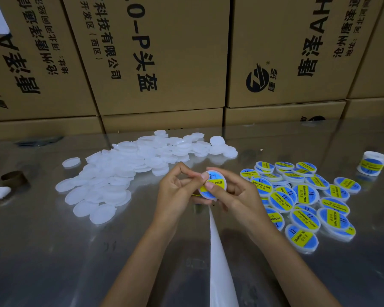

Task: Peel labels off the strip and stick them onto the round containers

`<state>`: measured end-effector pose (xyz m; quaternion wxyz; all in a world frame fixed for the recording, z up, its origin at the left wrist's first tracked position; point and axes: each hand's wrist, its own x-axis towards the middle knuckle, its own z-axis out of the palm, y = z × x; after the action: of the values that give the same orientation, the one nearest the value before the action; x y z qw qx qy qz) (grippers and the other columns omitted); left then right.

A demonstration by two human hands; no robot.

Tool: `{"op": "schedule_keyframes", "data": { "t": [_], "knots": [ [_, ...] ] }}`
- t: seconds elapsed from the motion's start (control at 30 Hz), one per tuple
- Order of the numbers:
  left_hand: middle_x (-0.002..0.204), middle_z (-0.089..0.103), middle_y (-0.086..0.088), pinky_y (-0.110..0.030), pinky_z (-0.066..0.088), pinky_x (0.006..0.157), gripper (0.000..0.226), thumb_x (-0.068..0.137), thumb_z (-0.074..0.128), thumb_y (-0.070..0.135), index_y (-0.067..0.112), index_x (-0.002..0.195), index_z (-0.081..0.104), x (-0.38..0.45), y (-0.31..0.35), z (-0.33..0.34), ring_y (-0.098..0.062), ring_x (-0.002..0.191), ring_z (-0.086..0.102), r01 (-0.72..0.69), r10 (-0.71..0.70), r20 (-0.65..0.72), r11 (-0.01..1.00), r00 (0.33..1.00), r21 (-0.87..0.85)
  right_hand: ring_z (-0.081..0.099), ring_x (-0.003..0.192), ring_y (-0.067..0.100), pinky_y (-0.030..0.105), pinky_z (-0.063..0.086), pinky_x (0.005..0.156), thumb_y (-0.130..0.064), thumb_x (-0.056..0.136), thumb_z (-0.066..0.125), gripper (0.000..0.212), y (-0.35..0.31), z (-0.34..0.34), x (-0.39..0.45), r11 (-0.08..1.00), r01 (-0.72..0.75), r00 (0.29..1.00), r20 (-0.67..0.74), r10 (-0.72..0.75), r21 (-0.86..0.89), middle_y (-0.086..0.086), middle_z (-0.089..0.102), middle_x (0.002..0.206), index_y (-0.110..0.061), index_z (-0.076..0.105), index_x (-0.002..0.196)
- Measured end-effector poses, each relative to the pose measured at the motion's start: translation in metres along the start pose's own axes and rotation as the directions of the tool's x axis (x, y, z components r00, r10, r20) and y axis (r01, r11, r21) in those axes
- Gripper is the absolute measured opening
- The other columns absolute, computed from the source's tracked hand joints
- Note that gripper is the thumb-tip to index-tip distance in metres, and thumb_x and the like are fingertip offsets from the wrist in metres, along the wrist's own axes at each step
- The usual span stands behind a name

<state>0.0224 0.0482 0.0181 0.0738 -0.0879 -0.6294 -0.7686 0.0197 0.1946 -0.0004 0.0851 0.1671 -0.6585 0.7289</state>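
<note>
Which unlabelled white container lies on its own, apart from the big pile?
The lone blank container at the pile's far left edge; bare table separates it from the heaped blank containers, which touch or overlap.

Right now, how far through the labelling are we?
Done: a pile of labelled containers lies on the right of the table. In hand: both hands hold one container, the right hand pressing its blue and yellow label down and the left hand steadying it, the backing strip trailing toward the camera. Left: a larger heap of plain white containers.
</note>
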Motion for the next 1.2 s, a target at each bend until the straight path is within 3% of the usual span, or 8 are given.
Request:
{"op": "schedule_keyframes", "data": {
  "t": [0.2,0.37,0.5,0.57,0.73,0.87,1.03,1.2],
  "knots": [
    [0.086,0.075,-0.018,-0.033,0.06,0.057,0.018,0.09,0.072,0.011,0.006,0.096,0.056,0.002,-0.001,0.0,-0.031,0.069,0.073,0.035,-0.037,0.067,0.999,0.997,0.039,0.046,0.046,0.007,0.016,0.04,0.047,-0.022,0.094,0.067,0.015,0.004,-0.002,0.001,0.999,0.015,0.996,-0.085,-0.019,-0.041,-0.007,0.067,0.063,-0.026,0.076,0.106],
    [0.096,0.074,-0.013,-0.033,0.061,0.063,0.043,0.079,0.076,-0.009,0.009,0.117,0.066,0.0,-0.005,0.004,-0.027,0.079,0.074,0.065,-0.075,0.218,0.996,0.973,0.053,0.047,0.049,0.011,0.021,0.04,0.044,-0.03,0.097,0.061,0.02,0.003,-0.003,0.001,0.999,-0.011,0.986,-0.169,0.003,-0.044,-0.001,0.064,0.059,-0.029,0.079,0.09],
    [0.093,0.077,-0.011,-0.03,0.061,0.062,0.038,0.076,0.079,-0.009,0.005,0.111,0.069,-0.001,-0.006,0.004,-0.028,0.077,0.076,0.081,-0.086,0.127,0.995,0.988,0.05,0.042,0.048,0.015,0.023,0.037,0.046,-0.042,0.099,0.053,0.032,0.003,-0.003,0.002,0.994,-0.063,0.989,-0.138,0.051,-0.084,0.005,0.05,0.053,-0.028,0.078,0.084],
    [0.095,0.077,-0.012,-0.032,0.063,0.064,0.034,0.077,0.08,-0.005,0.004,0.109,0.069,0.0,-0.005,0.003,-0.03,0.08,0.076,0.081,-0.085,0.089,0.996,0.992,0.041,0.041,0.05,0.014,0.024,0.039,0.048,-0.042,0.101,0.048,0.032,0.003,-0.003,0.002,0.993,-0.09,0.991,-0.108,0.082,-0.078,0.003,0.046,0.052,-0.034,0.078,0.093],
    [0.09,0.077,-0.015,-0.029,0.06,0.058,0.026,0.081,0.077,0.0,0.005,0.106,0.072,0.003,-0.004,-0.002,-0.027,0.074,0.076,0.093,-0.093,-0.043,0.995,0.995,-0.023,0.047,0.054,0.01,0.025,0.042,0.046,-0.025,0.096,0.063,0.018,0.002,-0.001,0.001,0.993,-0.106,0.994,-0.012,0.105,-0.042,-0.003,0.055,0.055,-0.03,0.074,0.109],
    [0.086,0.077,-0.015,-0.028,0.059,0.052,0.016,0.084,0.076,0.008,0.004,0.099,0.075,0.003,-0.005,-0.006,-0.022,0.07,0.074,0.087,-0.089,-0.122,0.996,0.989,-0.023,0.053,0.055,0.003,0.016,0.042,0.051,-0.006,0.087,0.072,0.034,0.003,0.003,-0.001,0.996,-0.066,0.994,0.084,0.071,-0.062,-0.008,0.066,0.065,-0.02,0.068,0.118],
    [0.086,0.077,-0.013,-0.028,0.059,0.052,0.015,0.087,0.075,0.013,0.006,0.1,0.076,0.004,-0.005,-0.005,-0.023,0.069,0.074,0.079,-0.079,-0.103,0.997,0.992,-0.009,0.046,0.046,0.009,0.018,0.042,0.051,-0.01,0.09,0.07,0.028,0.006,0.0,0.0,0.996,-0.027,0.999,0.03,0.029,-0.083,0.002,0.057,0.05,-0.031,0.072,0.108],
    [0.092,0.078,-0.007,-0.026,0.06,0.058,0.014,0.094,0.067,0.014,0.018,0.103,0.077,0.003,-0.006,-0.001,-0.021,0.075,0.075,0.083,-0.083,-0.024,0.996,0.996,0.013,0.045,0.045,0.013,0.021,0.04,0.049,-0.016,0.096,0.063,0.018,0.007,-0.003,0.001,0.996,-0.022,0.997,-0.076,0.015,-0.081,0.006,0.053,0.047,-0.027,0.074,0.104]
  ]
}}
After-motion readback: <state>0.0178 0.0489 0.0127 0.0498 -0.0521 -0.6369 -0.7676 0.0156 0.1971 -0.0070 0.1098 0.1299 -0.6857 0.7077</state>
